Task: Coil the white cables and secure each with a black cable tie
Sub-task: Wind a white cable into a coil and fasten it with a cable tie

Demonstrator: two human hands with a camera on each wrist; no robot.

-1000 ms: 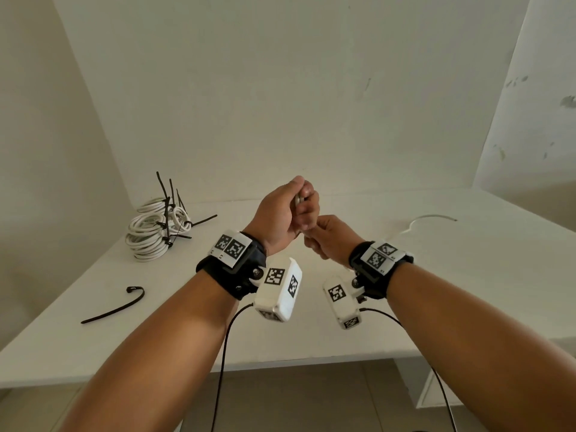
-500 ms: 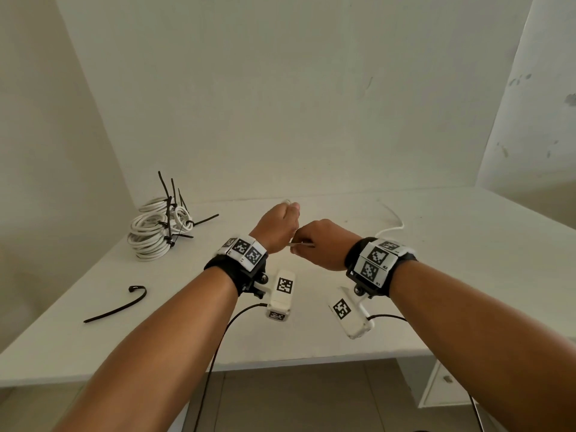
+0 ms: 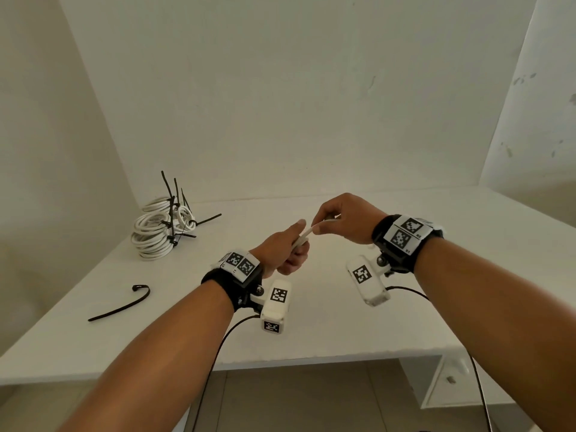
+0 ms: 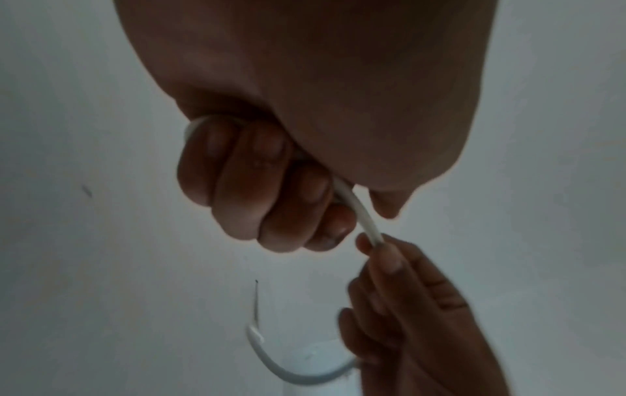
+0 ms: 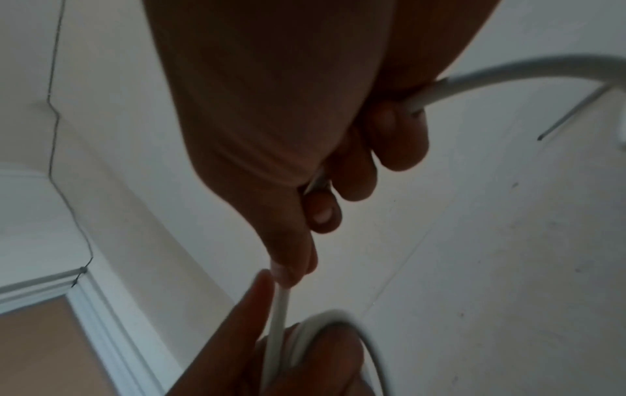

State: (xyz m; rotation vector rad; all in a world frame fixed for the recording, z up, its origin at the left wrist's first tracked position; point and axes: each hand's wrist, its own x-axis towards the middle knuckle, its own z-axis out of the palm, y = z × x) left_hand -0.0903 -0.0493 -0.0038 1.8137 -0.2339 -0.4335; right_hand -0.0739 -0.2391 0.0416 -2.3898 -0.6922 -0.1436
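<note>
Both hands hold one white cable (image 3: pixel 304 236) above the middle of the white table (image 3: pixel 436 307). My left hand (image 3: pixel 288 251) has its fingers curled round the cable (image 4: pixel 359 211), with a loop of it showing in the fist (image 5: pixel 325 321). My right hand (image 3: pixel 339 218), higher and to the right, pinches the same cable (image 5: pixel 279 302) between thumb and forefinger; the rest runs through its palm and out behind (image 5: pixel 508 75). A free end of the cable (image 4: pixel 291 369) hangs below the right hand. One loose black cable tie (image 3: pixel 120 304) lies at the table's left front.
A pile of coiled white cables (image 3: pixel 160 232) bound with black ties stands at the back left, near the wall corner. The table's front edge (image 3: pixel 311 358) runs just under my forearms. A white drawer unit (image 3: pixel 448 381) sits under the table at the right.
The hands have drawn apart: the left has dropped lower and nearer, the right has risen and moved right, pulling a short length of cable taut between them.
</note>
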